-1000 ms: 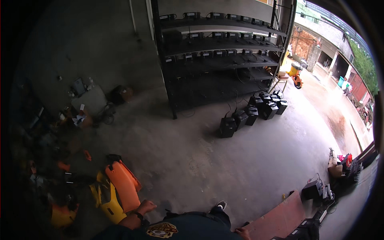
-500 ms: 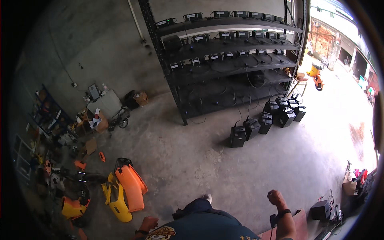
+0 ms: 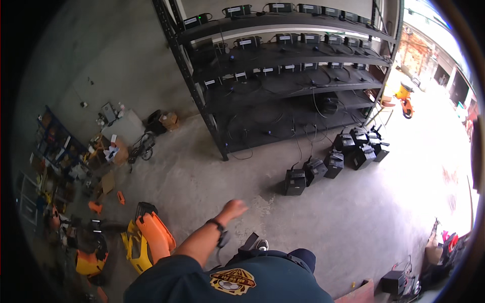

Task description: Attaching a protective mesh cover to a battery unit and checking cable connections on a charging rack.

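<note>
My left hand (image 3: 233, 209) reaches forward in front of my body, over the concrete floor. Its fingers look curled in, and nothing shows in them. A dark wristband with a small box (image 3: 221, 233) sits on that wrist. My right hand is out of the picture. Ahead, slightly to the right, several black battery packs (image 3: 295, 182) with handles stand on the floor, well apart from the left hand. Behind them rises a black metal rack (image 3: 252, 137), holding rows of black chargers (image 3: 281, 7) with loose cables.
Orange and yellow scooter body panels (image 3: 156, 232) lie at my left. Farther left are a cluttered blue shelf (image 3: 60, 139), loose parts and a cardboard box (image 3: 169, 121). A black box (image 3: 393, 282) stands at the lower right. Beyond the bright doorway stands an orange-yellow scooter (image 3: 405, 98).
My left hand has swung forward and inward, while my right hand has dropped out of view. The rack appears nearer and larger, and one foot shows at a different spot below me.
</note>
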Demonstrator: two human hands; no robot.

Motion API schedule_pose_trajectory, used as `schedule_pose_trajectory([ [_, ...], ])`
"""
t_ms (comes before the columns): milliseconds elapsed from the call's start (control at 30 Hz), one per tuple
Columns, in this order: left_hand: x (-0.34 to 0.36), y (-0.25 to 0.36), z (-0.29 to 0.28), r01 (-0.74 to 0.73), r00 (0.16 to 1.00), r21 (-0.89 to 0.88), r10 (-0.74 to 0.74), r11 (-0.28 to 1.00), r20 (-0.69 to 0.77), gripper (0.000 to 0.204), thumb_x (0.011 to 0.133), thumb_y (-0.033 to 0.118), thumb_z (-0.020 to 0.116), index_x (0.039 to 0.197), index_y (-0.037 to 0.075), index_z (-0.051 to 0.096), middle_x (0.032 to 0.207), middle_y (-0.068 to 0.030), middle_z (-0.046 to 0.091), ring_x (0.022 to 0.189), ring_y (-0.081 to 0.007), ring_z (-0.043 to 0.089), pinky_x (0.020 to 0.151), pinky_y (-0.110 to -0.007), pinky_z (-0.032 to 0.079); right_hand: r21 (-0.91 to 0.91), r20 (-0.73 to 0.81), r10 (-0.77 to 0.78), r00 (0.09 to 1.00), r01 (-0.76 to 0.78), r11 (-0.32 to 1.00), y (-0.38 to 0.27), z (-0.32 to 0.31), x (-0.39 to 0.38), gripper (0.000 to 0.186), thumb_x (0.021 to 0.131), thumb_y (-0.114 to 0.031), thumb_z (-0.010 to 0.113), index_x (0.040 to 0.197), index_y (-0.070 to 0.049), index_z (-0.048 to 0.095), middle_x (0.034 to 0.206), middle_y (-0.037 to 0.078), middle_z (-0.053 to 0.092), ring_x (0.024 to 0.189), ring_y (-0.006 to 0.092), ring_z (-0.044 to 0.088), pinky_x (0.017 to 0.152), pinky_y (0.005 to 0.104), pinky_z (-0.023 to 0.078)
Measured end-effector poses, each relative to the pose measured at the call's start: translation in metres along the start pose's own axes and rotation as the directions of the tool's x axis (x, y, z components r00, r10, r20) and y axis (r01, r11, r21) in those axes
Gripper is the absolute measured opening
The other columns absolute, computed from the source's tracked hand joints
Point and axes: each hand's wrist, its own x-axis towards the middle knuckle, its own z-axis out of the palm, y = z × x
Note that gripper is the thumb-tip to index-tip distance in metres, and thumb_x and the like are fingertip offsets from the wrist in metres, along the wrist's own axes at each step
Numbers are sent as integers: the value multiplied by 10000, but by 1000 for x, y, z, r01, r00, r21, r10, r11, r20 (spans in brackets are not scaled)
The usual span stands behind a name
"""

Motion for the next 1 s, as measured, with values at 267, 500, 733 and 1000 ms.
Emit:
schedule_pose_trajectory([
  [267, 71, 233, 17, -419, 896, -199, 439, 886, 71, 344, 890, 327, 742, 1091, 50, 703, 858, -118, 717, 769, -237, 687, 716, -370, 540, 24, 31, 24, 999, -25, 999, -56, -41, 41, 230, 908, -218, 670, 915, 2, 741, 773, 126, 739, 689, 190, 693, 677, 352, 561],
  [500, -15, 12, 59, 329, 927, -278, -364, 902, -85, 211, 885, 241, 747, 837, 36, 737, 656, -41, 668, 576, -141, 617, 542, -326, 499, 15, -60, 168, 984, -168, 986, -191, -285, 191, 329, 944, -306, 647, 870, 0, 742, 768, 105, 753, 699, 198, 711, 687, 364, 576],
  [733, -137, -70, 118, 405, 914, 239, -388, 882, -116, 244, 893, 219, 669, 730, 38, 676, 626, -58, 635, 503, -154, 582, 509, -356, 479, 73, -238, 262, 935, -252, 965, -250, -369, 244, 351, 939, -313, 655, 909, 28, 732, 777, 128, 751, 720, 206, 707, 693, 380, 563],
  [1000, -125, -66, 91, -124, 992, 173, 129, 977, -19, 231, 906, 197, 668, 744, 32, 679, 647, -57, 642, 523, -160, 602, 491, -345, 478, 37, 173, 338, 925, -349, 936, -221, -229, 259, 312, 948, -314, 658, 954, -6, 710, 824, 69, 742, 708, 167, 706, 630, 304, 583],
])
